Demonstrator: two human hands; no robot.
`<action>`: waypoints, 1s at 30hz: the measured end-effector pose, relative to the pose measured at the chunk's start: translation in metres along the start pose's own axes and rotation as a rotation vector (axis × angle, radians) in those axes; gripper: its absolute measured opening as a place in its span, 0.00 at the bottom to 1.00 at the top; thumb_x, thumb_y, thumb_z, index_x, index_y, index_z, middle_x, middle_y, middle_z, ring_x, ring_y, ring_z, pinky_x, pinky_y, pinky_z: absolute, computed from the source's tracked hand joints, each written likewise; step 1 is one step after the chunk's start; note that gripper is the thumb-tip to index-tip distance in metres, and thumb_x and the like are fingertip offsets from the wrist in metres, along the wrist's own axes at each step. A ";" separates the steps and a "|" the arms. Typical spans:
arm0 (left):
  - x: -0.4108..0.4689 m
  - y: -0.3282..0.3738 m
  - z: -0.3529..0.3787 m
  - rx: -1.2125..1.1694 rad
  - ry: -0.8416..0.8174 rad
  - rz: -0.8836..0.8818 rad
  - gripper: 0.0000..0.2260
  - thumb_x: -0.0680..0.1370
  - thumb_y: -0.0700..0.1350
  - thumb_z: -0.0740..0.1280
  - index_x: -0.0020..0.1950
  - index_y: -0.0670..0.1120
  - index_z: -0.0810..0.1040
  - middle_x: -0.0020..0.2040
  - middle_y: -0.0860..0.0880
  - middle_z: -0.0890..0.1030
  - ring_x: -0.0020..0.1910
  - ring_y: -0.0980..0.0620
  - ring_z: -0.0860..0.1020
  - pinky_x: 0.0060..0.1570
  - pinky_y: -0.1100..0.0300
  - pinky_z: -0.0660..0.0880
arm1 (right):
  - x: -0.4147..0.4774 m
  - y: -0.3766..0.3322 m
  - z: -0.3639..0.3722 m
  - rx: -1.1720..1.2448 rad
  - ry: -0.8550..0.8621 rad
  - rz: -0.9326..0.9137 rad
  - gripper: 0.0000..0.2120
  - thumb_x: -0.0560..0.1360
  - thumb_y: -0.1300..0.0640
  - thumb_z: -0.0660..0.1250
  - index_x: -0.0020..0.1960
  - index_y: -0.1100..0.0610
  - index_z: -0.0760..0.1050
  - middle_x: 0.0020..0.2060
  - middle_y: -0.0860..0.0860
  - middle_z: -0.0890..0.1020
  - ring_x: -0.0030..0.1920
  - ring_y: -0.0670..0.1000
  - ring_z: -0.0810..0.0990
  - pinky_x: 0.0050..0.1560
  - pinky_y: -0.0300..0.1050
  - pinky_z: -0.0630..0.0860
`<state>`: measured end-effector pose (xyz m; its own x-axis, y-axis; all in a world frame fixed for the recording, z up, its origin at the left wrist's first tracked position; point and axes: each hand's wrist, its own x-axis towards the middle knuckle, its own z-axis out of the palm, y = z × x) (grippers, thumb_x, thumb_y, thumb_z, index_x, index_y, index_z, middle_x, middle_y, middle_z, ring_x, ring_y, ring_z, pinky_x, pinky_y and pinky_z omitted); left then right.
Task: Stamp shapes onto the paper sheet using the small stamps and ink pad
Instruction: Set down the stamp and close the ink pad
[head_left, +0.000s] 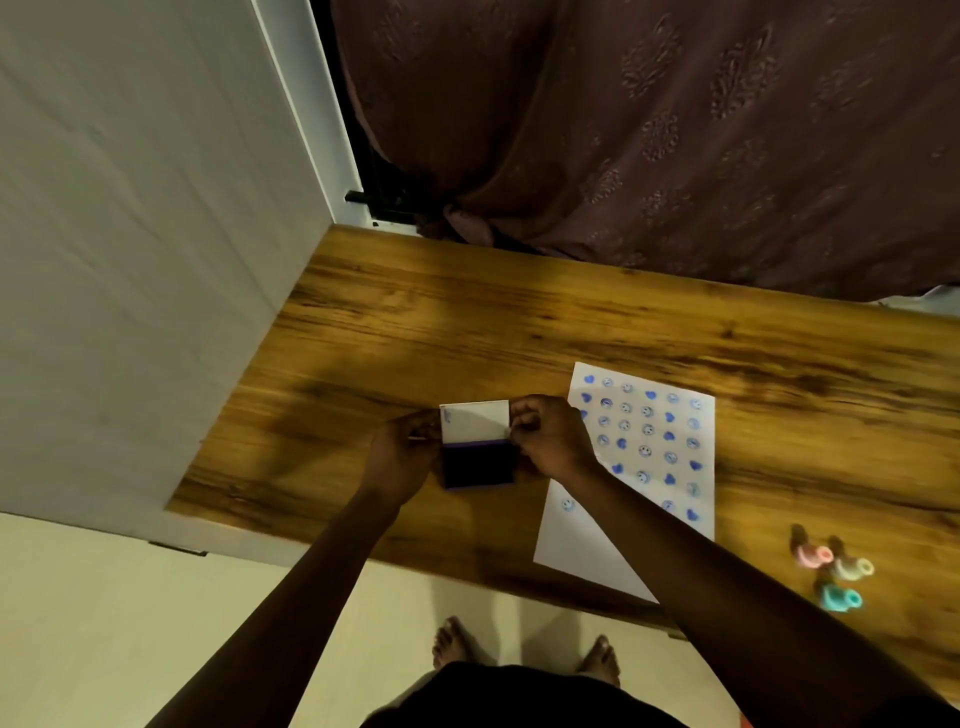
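Ink pad (478, 465), lid pinched by fingers (519, 420) of both hands; smearing risked on paper sheet (644, 447) at 3 o'clock.

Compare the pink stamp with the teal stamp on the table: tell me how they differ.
The pink stamp lies farther from the person, up near the paper sheet's right corner; the teal stamp lies nearest the table's front edge. Pink against teal is the plain colour difference. A cream stamp sits between them. Both lie tipped on their sides, untouched, right of the sheet; both hands are busy at the ink pad.
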<state>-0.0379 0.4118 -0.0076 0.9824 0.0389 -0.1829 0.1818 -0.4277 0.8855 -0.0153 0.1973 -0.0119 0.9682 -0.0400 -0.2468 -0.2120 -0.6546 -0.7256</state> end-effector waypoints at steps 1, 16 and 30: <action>-0.001 -0.001 0.000 -0.008 0.005 0.001 0.19 0.72 0.33 0.68 0.53 0.55 0.84 0.42 0.55 0.86 0.39 0.68 0.82 0.37 0.67 0.77 | -0.002 0.001 0.000 -0.004 0.003 -0.017 0.09 0.75 0.60 0.74 0.54 0.53 0.83 0.52 0.50 0.87 0.53 0.51 0.85 0.53 0.46 0.83; -0.036 -0.022 0.001 -0.104 0.053 -0.068 0.07 0.79 0.40 0.72 0.52 0.50 0.86 0.50 0.47 0.88 0.51 0.48 0.86 0.54 0.44 0.83 | -0.048 0.007 0.000 -0.133 -0.022 -0.226 0.09 0.79 0.61 0.70 0.58 0.58 0.83 0.56 0.56 0.86 0.56 0.56 0.84 0.62 0.46 0.79; -0.045 -0.027 0.012 0.137 0.029 -0.050 0.09 0.77 0.35 0.73 0.56 0.40 0.84 0.53 0.41 0.87 0.52 0.44 0.85 0.54 0.52 0.81 | -0.067 -0.001 0.016 -0.223 0.060 -0.105 0.13 0.79 0.56 0.70 0.62 0.55 0.83 0.58 0.52 0.86 0.57 0.53 0.84 0.62 0.38 0.73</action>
<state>-0.0874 0.4109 -0.0281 0.9735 0.0887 -0.2107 0.2246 -0.5438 0.8086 -0.0819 0.2132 -0.0048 0.9909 -0.0037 -0.1344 -0.0822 -0.8075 -0.5841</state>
